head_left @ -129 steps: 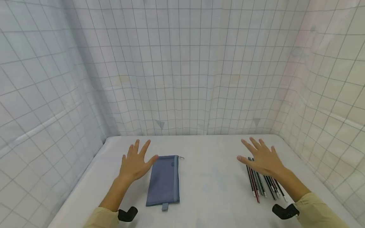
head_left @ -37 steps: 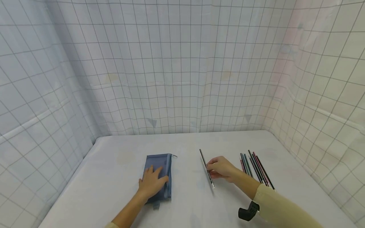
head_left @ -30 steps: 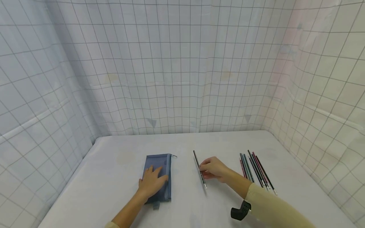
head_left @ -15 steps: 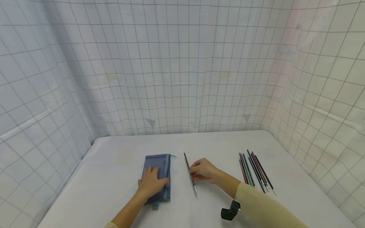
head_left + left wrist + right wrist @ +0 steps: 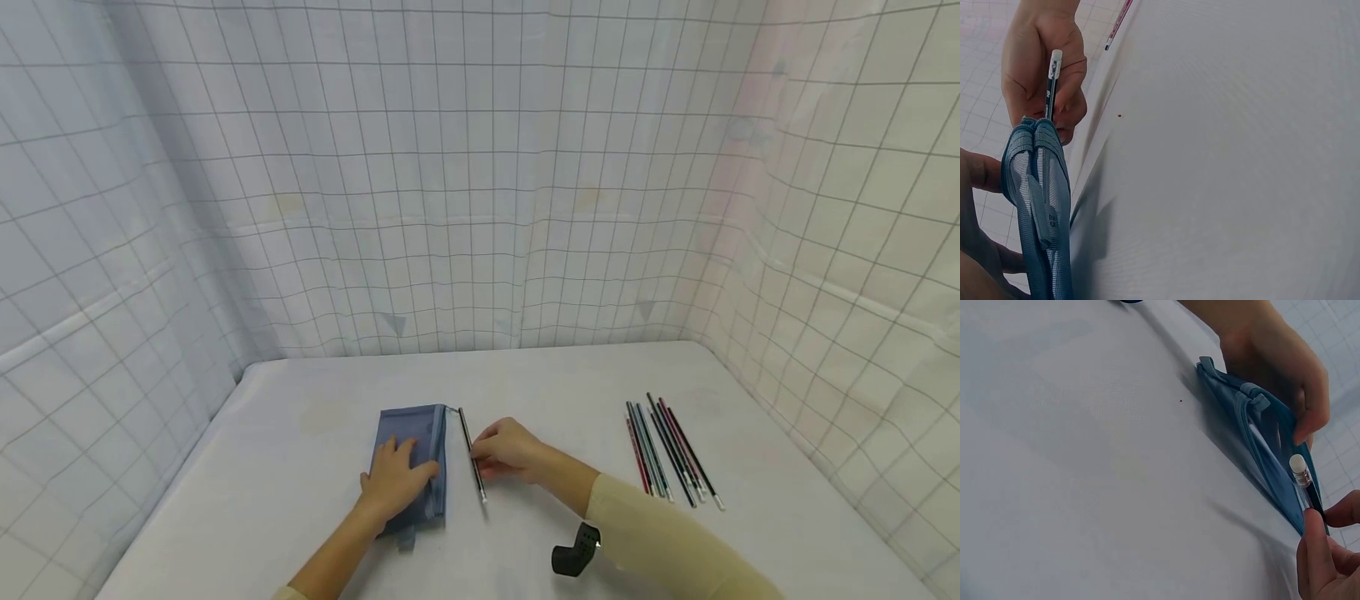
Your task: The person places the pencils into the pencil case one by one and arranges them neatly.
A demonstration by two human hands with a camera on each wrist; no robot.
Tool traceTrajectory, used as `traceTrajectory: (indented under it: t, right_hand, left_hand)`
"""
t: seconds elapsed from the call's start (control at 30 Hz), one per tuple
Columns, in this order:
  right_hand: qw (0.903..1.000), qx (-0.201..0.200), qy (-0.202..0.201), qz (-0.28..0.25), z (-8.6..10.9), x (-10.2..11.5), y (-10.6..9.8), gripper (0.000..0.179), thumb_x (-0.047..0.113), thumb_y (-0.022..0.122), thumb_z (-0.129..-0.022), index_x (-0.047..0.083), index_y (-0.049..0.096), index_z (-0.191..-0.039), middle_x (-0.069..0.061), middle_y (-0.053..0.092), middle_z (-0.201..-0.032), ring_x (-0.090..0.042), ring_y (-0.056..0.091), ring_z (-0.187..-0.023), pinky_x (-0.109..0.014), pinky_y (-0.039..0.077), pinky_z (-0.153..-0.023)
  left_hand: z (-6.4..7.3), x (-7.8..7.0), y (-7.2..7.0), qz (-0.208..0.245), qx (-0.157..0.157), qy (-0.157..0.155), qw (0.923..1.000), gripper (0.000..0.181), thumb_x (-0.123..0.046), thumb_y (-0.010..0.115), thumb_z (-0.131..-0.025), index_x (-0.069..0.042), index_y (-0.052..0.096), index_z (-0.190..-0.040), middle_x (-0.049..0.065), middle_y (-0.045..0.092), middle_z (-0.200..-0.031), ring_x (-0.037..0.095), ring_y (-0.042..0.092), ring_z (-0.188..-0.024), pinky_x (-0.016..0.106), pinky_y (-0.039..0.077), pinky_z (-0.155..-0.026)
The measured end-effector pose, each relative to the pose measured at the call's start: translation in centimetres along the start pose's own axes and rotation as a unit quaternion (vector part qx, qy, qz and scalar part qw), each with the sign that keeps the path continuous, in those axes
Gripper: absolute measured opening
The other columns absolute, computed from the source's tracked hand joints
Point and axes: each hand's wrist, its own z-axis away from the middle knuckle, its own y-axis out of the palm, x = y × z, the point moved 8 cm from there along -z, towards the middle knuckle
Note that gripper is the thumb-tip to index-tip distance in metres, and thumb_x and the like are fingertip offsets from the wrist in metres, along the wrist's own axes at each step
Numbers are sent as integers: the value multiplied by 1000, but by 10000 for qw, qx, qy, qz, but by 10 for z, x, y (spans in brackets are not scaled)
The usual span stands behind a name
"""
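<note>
A blue mesh zip pouch (image 5: 408, 419) lies flat on the white table. My left hand (image 5: 397, 479) rests on it with fingers spread, the thumb by the zip edge. Between thumb and fingertips, my right hand (image 5: 510, 450) pinches a black pencil (image 5: 479, 483) just right of the pouch. Its white eraser end points towards me. From the right wrist, the pouch (image 5: 1229, 394) shows its zip side parted, with the eraser (image 5: 1298, 464) beside that opening. The left wrist view has the pencil (image 5: 1051, 94) overlapping the pouch's end.
Several loose pencils (image 5: 695, 458), dark, teal and red, lie side by side on the right of the table (image 5: 555, 383). A grid-patterned white curtain (image 5: 480, 208) encloses the back and both sides. A black wrist camera (image 5: 576, 550) sits at my right sleeve.
Both hands hovered open at first; then the left came down on the pouch and the right took a pencil from the group. Since then the right hand has carried it left to the pouch.
</note>
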Motion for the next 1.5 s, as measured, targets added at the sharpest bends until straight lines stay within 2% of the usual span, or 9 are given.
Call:
traceTrajectory:
  t: [0.3, 0.73, 0.9, 1.03, 1.17, 1.5]
  right_hand:
    - [9997, -116, 87, -188, -12, 2, 22, 9, 0, 72, -91, -4, 69, -97, -10, 71, -78, -12, 67, -62, -23, 58, -58]
    - [9987, -176, 199, -429, -22, 3, 39, 8, -1, 69, -92, -5, 68, -98, -12, 69, -77, -12, 67, -59, -24, 59, -59]
    - [9989, -85, 181, -434, -23, 4, 41, 9, -3, 70, -92, -6, 70, -101, -13, 71, -80, -12, 68, -61, -24, 59, -60]
    - [9984, 127, 147, -535, -21, 4, 40, 22, -4, 68, -94, -10, 68, -115, -16, 74, -87, -15, 72, -67, -25, 60, -62]
    - [9979, 271, 76, -581, -21, 3, 36, 29, -3, 65, -97, -9, 66, -125, -17, 75, -93, -19, 74, -75, -29, 61, -66]
    - [9985, 449, 26, -297, -17, 5, 27, 26, 4, 68, -96, -4, 70, -121, -14, 75, -95, -18, 71, -73, -31, 61, -62]
  left_hand:
    - [0, 2, 1, 84, 28, -74, 9999, 74, -36, 63, -90, 8, 47, -148, 40, 27, -157, 60, 17, -147, 85, 9, -105]
    - [1, 2, 2, 76, 72, 24, 9999, 77, -35, 65, -85, 8, 48, -147, 41, 27, -157, 60, 16, -147, 86, 8, -104]
    - [1, 4, 3, 174, 122, -12, 9998, 75, -36, 63, -88, 8, 48, -147, 40, 25, -157, 60, 14, -147, 86, 6, -104]
    - [1, 2, 4, 289, 181, 78, 9994, 75, -38, 62, -92, 9, 46, -148, 40, 23, -158, 59, 13, -148, 86, 4, -104]
    - [2, -1, 4, 304, 177, 126, 9993, 75, -38, 63, -91, 9, 46, -148, 40, 24, -158, 58, 14, -148, 86, 5, -104]
    - [4, 0, 0, 315, 148, 31, 9994, 72, -34, 63, -90, 8, 48, -147, 41, 26, -157, 58, 17, -147, 86, 5, -104]
